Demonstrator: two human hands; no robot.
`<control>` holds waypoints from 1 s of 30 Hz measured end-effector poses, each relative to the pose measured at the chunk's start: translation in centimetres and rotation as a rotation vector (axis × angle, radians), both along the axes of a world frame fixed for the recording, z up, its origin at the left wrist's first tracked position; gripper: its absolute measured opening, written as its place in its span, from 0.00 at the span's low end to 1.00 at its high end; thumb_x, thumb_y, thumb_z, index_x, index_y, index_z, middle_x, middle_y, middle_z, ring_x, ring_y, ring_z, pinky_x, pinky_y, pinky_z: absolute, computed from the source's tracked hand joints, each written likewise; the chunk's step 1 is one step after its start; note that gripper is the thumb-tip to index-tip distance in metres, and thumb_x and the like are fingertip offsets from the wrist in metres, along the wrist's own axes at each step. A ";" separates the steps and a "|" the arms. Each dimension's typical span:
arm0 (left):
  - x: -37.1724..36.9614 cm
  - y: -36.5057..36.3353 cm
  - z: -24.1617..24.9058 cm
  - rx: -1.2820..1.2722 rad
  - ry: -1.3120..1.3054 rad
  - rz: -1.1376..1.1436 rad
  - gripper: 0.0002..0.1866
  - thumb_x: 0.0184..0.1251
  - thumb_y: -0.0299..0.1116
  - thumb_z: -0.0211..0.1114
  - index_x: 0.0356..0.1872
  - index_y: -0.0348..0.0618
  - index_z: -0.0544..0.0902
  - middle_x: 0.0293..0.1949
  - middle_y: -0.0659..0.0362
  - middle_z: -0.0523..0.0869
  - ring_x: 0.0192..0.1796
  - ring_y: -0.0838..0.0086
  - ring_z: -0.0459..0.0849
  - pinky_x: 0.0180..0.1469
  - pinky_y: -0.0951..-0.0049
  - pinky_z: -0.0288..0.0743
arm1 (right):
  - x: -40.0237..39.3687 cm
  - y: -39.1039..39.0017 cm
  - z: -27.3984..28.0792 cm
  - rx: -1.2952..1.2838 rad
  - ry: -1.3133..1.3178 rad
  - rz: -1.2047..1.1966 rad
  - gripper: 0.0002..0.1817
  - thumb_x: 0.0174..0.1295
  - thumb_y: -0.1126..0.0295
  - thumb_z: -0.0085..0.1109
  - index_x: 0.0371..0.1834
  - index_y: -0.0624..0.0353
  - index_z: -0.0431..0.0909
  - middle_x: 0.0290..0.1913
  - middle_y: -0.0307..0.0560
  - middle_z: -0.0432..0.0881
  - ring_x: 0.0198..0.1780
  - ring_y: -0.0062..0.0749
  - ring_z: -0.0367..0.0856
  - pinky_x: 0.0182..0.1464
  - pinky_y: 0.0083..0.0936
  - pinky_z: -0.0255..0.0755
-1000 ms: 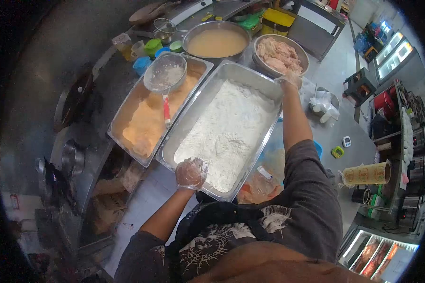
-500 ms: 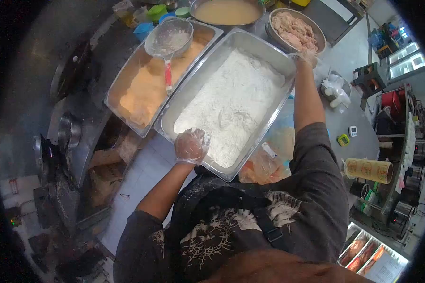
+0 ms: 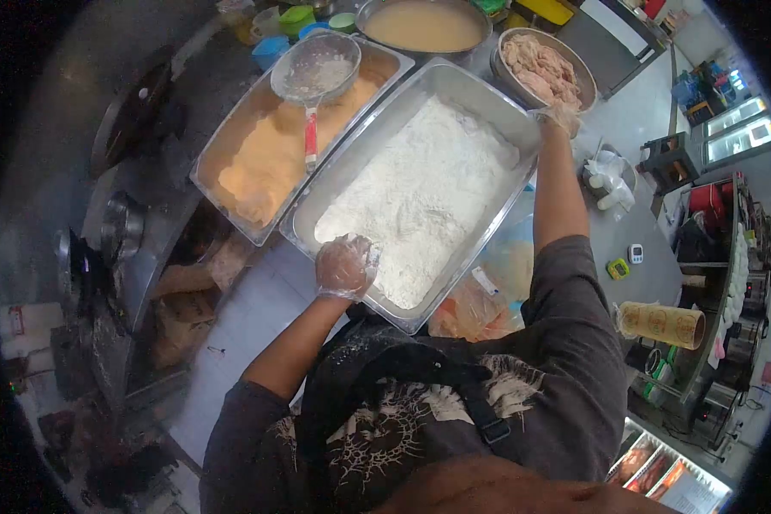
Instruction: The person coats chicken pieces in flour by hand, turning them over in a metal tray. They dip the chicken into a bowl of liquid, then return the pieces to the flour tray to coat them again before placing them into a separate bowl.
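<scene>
A deep steel pan (image 3: 313, 224) filled with white flour (image 3: 428, 188) lies in front of me. My left hand (image 3: 347, 265), in a clear plastic glove dusted with flour, is closed around the pan's near left rim. At the far right corner my right hand (image 3: 560, 118), also gloved, grips the rim, its fingers partly hidden. Right behind that hand stands a steel bowl (image 3: 593, 90) of raw meat (image 3: 541, 68). Alongside the flour pan, on the left, is another pan of orange powder (image 3: 261, 171), with a red-handled sieve (image 3: 315, 73) resting across it.
A wide bowl of pale liquid (image 3: 424, 24) stands at the back. On the right side of the counter are two small timers (image 3: 635, 254), a bowl with plastic bags (image 3: 610, 178) and a yellow patterned cylinder (image 3: 662, 324). Orange-tinted plastic bags (image 3: 475, 308) lie beside the flour pan.
The view has shifted slightly, so the back bowls and sieve appear a little lower. Both hands keep their places on the flour pan.
</scene>
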State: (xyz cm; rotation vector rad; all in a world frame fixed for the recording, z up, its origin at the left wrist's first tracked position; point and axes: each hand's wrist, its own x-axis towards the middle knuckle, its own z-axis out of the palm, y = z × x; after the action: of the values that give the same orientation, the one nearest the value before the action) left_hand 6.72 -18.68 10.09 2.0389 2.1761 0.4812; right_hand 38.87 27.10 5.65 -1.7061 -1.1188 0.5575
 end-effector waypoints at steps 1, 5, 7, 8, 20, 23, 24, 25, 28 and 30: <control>-0.1 0.0 -0.3 0.020 -0.006 -0.007 0.12 0.48 0.38 0.64 0.33 0.46 0.81 0.30 0.50 0.82 0.36 0.52 0.80 0.40 0.54 0.73 | -0.1 0.0 0.1 -0.010 0.009 -0.013 0.20 0.51 0.69 0.67 0.45 0.70 0.78 0.43 0.51 0.83 0.40 0.38 0.83 0.38 0.31 0.78; -0.2 0.1 -0.3 0.034 -0.006 -0.023 0.12 0.49 0.39 0.63 0.33 0.46 0.82 0.30 0.50 0.82 0.36 0.52 0.80 0.40 0.54 0.73 | 1.2 2.8 -3.1 -0.046 0.012 -0.036 0.23 0.50 0.70 0.67 0.47 0.72 0.78 0.44 0.53 0.83 0.42 0.38 0.83 0.38 0.30 0.77; -0.2 0.0 -0.5 0.054 -0.001 -0.028 0.12 0.50 0.40 0.63 0.33 0.46 0.82 0.30 0.50 0.82 0.36 0.52 0.80 0.40 0.53 0.73 | 1.4 2.7 -2.6 -0.138 -0.100 -0.011 0.24 0.49 0.70 0.68 0.48 0.72 0.77 0.44 0.53 0.83 0.42 0.38 0.83 0.37 0.30 0.76; -0.4 0.0 -1.2 0.089 -0.001 -0.033 0.11 0.51 0.40 0.63 0.33 0.46 0.82 0.30 0.50 0.82 0.36 0.52 0.80 0.40 0.53 0.73 | 1.2 2.3 -1.6 -0.168 -0.205 0.030 0.24 0.49 0.70 0.68 0.48 0.72 0.77 0.44 0.53 0.83 0.41 0.38 0.84 0.36 0.30 0.76; 0.0 0.2 -0.1 -0.023 0.007 0.034 0.12 0.56 0.42 0.62 0.32 0.44 0.83 0.31 0.48 0.82 0.36 0.51 0.80 0.39 0.51 0.73 | -0.9 -1.4 2.1 -0.113 0.090 -0.118 0.24 0.55 0.60 0.62 0.48 0.70 0.78 0.45 0.51 0.84 0.44 0.36 0.84 0.41 0.27 0.75; 0.1 0.2 0.2 -0.011 -0.017 0.027 0.12 0.56 0.42 0.62 0.31 0.45 0.83 0.31 0.48 0.82 0.35 0.51 0.81 0.40 0.52 0.73 | -0.4 -1.2 1.3 -0.116 -0.184 -0.083 0.24 0.56 0.55 0.60 0.48 0.65 0.80 0.47 0.49 0.84 0.47 0.38 0.84 0.44 0.27 0.75; 0.2 0.2 0.3 -0.006 -0.026 0.028 0.12 0.56 0.42 0.62 0.31 0.45 0.83 0.31 0.48 0.82 0.35 0.50 0.81 0.40 0.52 0.73 | -0.1 -0.6 0.9 -0.154 -0.336 -0.047 0.25 0.57 0.54 0.59 0.48 0.64 0.81 0.48 0.49 0.84 0.48 0.39 0.84 0.46 0.28 0.76; 0.1 0.1 0.2 0.005 -0.021 0.037 0.12 0.56 0.42 0.62 0.31 0.45 0.83 0.31 0.48 0.82 0.36 0.51 0.81 0.40 0.52 0.74 | 0.3 0.0 0.6 -0.184 -0.490 -0.016 0.25 0.57 0.53 0.59 0.49 0.62 0.81 0.49 0.49 0.84 0.50 0.40 0.83 0.47 0.29 0.76; 0.0 0.0 -0.3 0.001 -0.024 0.045 0.12 0.56 0.43 0.62 0.32 0.46 0.84 0.31 0.50 0.83 0.35 0.52 0.81 0.41 0.54 0.75 | 1.2 0.7 0.2 -0.259 -0.595 -0.018 0.25 0.57 0.50 0.59 0.49 0.58 0.82 0.49 0.48 0.84 0.51 0.43 0.83 0.50 0.33 0.76; -0.1 0.5 -0.2 -0.057 -0.048 0.052 0.12 0.56 0.43 0.61 0.33 0.48 0.84 0.31 0.52 0.84 0.33 0.55 0.82 0.40 0.57 0.76 | 1.7 0.8 -0.3 -0.197 -0.506 -0.038 0.25 0.56 0.50 0.59 0.49 0.58 0.82 0.50 0.48 0.84 0.52 0.43 0.83 0.50 0.33 0.76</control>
State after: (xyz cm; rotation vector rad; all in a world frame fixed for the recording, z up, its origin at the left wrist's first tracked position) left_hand 6.59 -18.23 9.87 1.9258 2.1938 0.4634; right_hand 40.53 27.92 5.33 -2.1051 -1.4139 0.2165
